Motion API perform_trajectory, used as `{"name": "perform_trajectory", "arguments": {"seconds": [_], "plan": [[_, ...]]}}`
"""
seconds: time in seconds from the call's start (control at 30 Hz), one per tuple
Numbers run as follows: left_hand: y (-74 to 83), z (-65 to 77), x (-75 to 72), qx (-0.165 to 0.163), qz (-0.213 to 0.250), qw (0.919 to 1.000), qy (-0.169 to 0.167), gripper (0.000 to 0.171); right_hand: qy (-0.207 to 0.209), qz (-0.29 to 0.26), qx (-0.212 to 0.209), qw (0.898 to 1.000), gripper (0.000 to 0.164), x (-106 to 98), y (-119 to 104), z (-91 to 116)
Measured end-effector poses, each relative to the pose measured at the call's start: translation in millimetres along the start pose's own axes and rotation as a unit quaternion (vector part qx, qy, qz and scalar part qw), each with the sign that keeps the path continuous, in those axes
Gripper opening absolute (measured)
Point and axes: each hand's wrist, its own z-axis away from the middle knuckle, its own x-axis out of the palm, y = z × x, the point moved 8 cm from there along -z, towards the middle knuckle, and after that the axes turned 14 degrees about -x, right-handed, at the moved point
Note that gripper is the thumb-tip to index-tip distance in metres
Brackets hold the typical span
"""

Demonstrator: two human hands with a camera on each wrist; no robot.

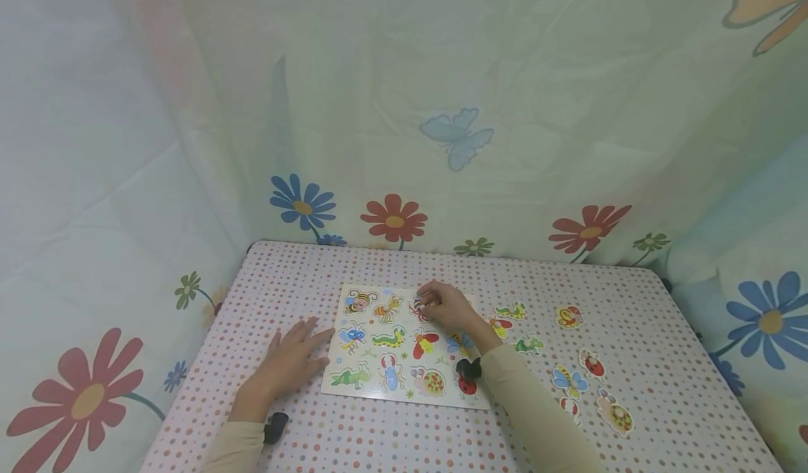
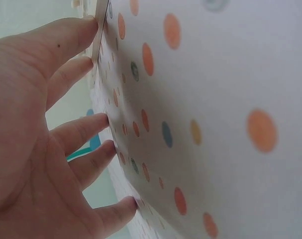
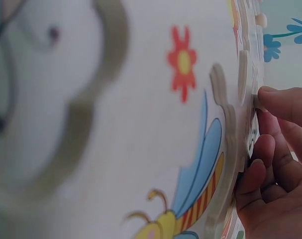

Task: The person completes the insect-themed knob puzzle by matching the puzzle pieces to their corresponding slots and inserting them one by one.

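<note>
Your left hand: fingers spread, gripping nothing, touching board's left edge, probably steadying it. Your right hand: pinching red piece at top row, likely for fine control. Loose pieces right, seemingly within reach.

Free rm behind board, pcs rt.

One tabletop, one insect board — and eight loose insect cutouts in sight, to its right.
</note>
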Motion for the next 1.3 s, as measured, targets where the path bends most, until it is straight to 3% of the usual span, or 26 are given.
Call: {"name": "perform_trajectory", "arguments": {"seconds": [0.67,0.93,1.3], "plan": [[0.5,0.1,-0.1,-0.001,-0.001,1.0,-0.003,0.056,-0.002,0.035,0.001,0.999,0.027,-4.7,-1.9,6.0],[0.8,0.0,-0.5,-0.005,-0.007,0.9999,-0.009,0.057,0.021,0.043,-0.032,0.998,0.029,-25.7,-23.1,21.3],[1.7,2.1,-2.3,-0.004,0.0,0.9999,-0.012,0.056,0.068,0.054,-0.052,0.995,0.031,-58.4,-35.3,59.3]]}}
